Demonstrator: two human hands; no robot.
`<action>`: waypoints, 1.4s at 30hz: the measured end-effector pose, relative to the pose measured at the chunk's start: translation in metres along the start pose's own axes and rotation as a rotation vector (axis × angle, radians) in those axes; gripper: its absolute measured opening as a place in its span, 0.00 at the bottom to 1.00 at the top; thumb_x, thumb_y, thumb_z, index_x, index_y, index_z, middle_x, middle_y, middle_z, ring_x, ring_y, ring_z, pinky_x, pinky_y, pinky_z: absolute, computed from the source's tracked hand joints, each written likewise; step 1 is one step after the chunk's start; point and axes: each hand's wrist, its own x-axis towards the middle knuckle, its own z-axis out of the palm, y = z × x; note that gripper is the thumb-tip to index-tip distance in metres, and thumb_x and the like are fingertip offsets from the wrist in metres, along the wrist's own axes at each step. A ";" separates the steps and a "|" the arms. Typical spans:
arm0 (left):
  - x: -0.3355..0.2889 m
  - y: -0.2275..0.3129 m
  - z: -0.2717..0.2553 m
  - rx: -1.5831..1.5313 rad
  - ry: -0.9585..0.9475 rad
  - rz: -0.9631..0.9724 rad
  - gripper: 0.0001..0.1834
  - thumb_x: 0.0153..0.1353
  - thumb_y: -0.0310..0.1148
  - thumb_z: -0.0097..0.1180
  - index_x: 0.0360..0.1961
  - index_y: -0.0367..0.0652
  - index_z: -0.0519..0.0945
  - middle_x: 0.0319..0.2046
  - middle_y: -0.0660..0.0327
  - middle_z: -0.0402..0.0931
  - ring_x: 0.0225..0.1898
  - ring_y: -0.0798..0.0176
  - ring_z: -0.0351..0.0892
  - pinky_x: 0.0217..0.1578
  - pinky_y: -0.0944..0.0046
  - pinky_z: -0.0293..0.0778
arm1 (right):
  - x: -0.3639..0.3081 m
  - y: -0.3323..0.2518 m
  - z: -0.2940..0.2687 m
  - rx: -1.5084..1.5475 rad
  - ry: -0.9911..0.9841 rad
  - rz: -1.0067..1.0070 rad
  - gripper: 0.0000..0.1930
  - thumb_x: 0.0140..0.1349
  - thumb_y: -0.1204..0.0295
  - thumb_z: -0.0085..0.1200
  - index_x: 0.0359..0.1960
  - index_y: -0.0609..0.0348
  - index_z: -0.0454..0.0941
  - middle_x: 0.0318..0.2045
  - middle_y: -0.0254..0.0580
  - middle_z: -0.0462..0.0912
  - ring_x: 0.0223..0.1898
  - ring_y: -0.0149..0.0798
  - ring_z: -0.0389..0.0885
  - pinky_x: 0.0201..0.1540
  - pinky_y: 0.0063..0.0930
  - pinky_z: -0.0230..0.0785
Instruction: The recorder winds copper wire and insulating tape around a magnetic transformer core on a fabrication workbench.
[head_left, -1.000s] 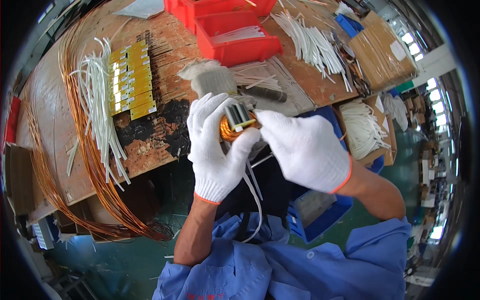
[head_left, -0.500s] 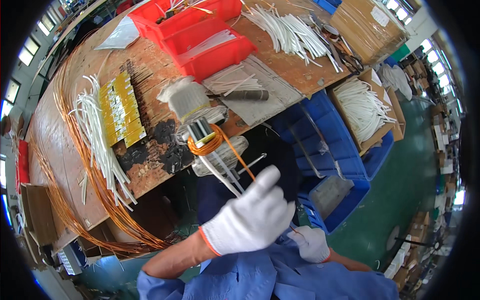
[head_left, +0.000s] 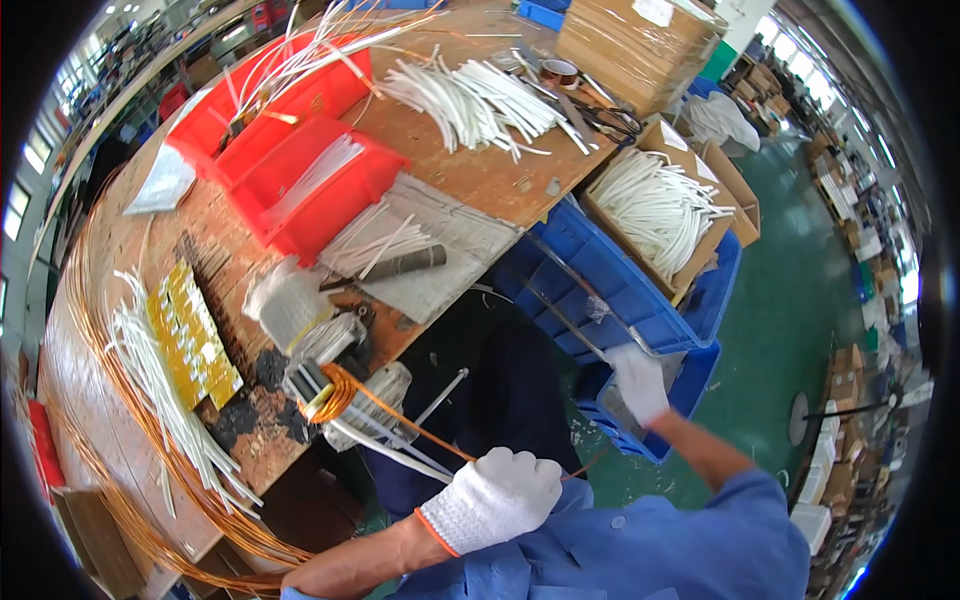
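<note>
My left hand (head_left: 492, 500), in a white knit glove, is closed in a fist around an orange-brown copper wire (head_left: 418, 430). The wire runs from a wound copper coil (head_left: 335, 393) on a winding fixture at the table edge, and a thin stretch shows past the fist on the right. White sleeving tubes (head_left: 400, 452) reach from the coil toward this fist. My gloved right hand (head_left: 637, 383) is out to the right, over the lower blue bin (head_left: 655, 445), close to the end of a metal rod. Its fingers are slightly smeared, and any grip is hidden.
On the worktable (head_left: 460, 185) are red bins (head_left: 350, 205), white tube bundles (head_left: 480, 100), yellow taped pieces (head_left: 190, 335) and long copper wires (head_left: 130, 400). A carton of white tubes (head_left: 660, 205) sits on the blue crate (head_left: 640, 305). A metal rod (head_left: 442, 396) sticks out beside the coil.
My right hand has moved from beside my body outward to the lower blue bin. My left fist has lowered slightly toward my body, still on the wire. The view has shifted.
</note>
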 end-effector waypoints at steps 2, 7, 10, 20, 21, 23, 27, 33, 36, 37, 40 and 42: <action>0.004 0.003 0.000 -0.005 -0.012 -0.013 0.06 0.54 0.33 0.66 0.26 0.50 0.79 0.26 0.65 0.67 0.26 0.65 0.77 0.25 0.62 0.72 | 0.118 -0.020 -0.009 0.050 0.227 -0.023 0.13 0.71 0.74 0.62 0.56 0.57 0.85 0.54 0.51 0.88 0.49 0.60 0.90 0.50 0.47 0.83; 0.008 0.003 0.000 -0.013 -0.037 -0.026 0.05 0.54 0.34 0.68 0.30 0.50 0.83 0.29 0.64 0.69 0.27 0.64 0.79 0.26 0.62 0.76 | 0.340 -0.037 0.007 0.287 0.358 0.279 0.24 0.75 0.54 0.65 0.64 0.53 0.80 0.54 0.54 0.91 0.54 0.60 0.90 0.56 0.53 0.81; 0.006 0.007 0.011 0.005 -0.016 -0.059 0.05 0.58 0.33 0.68 0.29 0.51 0.82 0.28 0.65 0.70 0.25 0.64 0.78 0.24 0.61 0.74 | 0.403 -0.035 0.019 0.177 0.187 0.404 0.24 0.75 0.55 0.64 0.66 0.51 0.80 0.48 0.55 0.92 0.51 0.63 0.89 0.55 0.57 0.78; 0.019 0.007 -0.004 0.019 -0.153 -0.076 0.06 0.56 0.33 0.67 0.33 0.48 0.82 0.30 0.63 0.70 0.28 0.63 0.81 0.26 0.62 0.77 | 0.304 -0.032 -0.047 1.178 -0.218 0.336 0.21 0.78 0.71 0.58 0.69 0.60 0.81 0.40 0.44 0.91 0.40 0.37 0.90 0.46 0.34 0.85; 0.023 0.007 -0.005 0.018 -0.164 -0.061 0.06 0.56 0.33 0.67 0.33 0.48 0.82 0.30 0.64 0.70 0.28 0.63 0.81 0.25 0.62 0.77 | 0.274 -0.036 -0.064 1.305 -0.206 0.308 0.20 0.79 0.72 0.59 0.68 0.65 0.81 0.40 0.41 0.90 0.40 0.32 0.89 0.48 0.30 0.86; 0.029 0.007 -0.009 0.029 -0.220 -0.061 0.09 0.56 0.33 0.66 0.39 0.46 0.84 0.29 0.64 0.72 0.27 0.63 0.82 0.24 0.61 0.76 | 0.211 -0.047 -0.095 1.502 -0.147 0.255 0.18 0.80 0.72 0.59 0.64 0.70 0.83 0.44 0.42 0.90 0.39 0.34 0.90 0.51 0.29 0.86; 0.048 0.015 -0.016 0.060 -0.216 -0.098 0.14 0.57 0.32 0.64 0.45 0.46 0.86 0.28 0.63 0.73 0.24 0.62 0.81 0.21 0.60 0.74 | 0.101 -0.029 -0.146 1.362 -0.097 0.402 0.15 0.78 0.69 0.63 0.57 0.69 0.86 0.47 0.45 0.89 0.45 0.35 0.89 0.54 0.29 0.81; 0.117 0.024 -0.018 -0.010 -0.267 -0.140 0.07 0.64 0.30 0.64 0.43 0.53 0.86 0.28 0.60 0.75 0.23 0.53 0.82 0.21 0.55 0.75 | -0.004 0.000 -0.186 1.497 0.643 0.351 0.11 0.85 0.68 0.54 0.51 0.64 0.82 0.47 0.43 0.86 0.48 0.40 0.86 0.64 0.50 0.80; 0.150 0.033 -0.010 -0.100 -0.218 -0.172 0.05 0.67 0.28 0.67 0.42 0.51 0.87 0.32 0.57 0.79 0.29 0.46 0.85 0.29 0.51 0.80 | -0.061 0.033 -0.221 1.682 0.607 0.209 0.13 0.85 0.66 0.55 0.57 0.63 0.82 0.45 0.37 0.87 0.49 0.38 0.88 0.62 0.46 0.82; 0.162 0.038 -0.005 -0.140 -0.192 -0.196 0.04 0.68 0.28 0.68 0.43 0.48 0.89 0.33 0.56 0.82 0.31 0.46 0.87 0.30 0.52 0.81 | -0.077 0.026 -0.229 1.366 0.610 0.367 0.13 0.83 0.65 0.58 0.57 0.62 0.83 0.44 0.37 0.87 0.48 0.37 0.88 0.59 0.43 0.82; 0.193 0.051 0.012 -0.266 -0.204 -0.189 0.04 0.68 0.28 0.69 0.43 0.44 0.91 0.35 0.55 0.86 0.35 0.45 0.90 0.34 0.56 0.83 | -0.089 -0.020 -0.246 0.590 0.452 0.513 0.13 0.76 0.63 0.65 0.56 0.55 0.88 0.41 0.37 0.88 0.42 0.36 0.90 0.48 0.34 0.83; 0.209 0.060 0.022 -0.320 -0.213 -0.164 0.05 0.68 0.28 0.69 0.43 0.42 0.91 0.36 0.53 0.87 0.37 0.45 0.91 0.37 0.56 0.84 | -0.097 -0.041 -0.237 0.355 0.325 0.326 0.14 0.70 0.64 0.69 0.55 0.46 0.89 0.40 0.36 0.89 0.35 0.38 0.90 0.37 0.32 0.82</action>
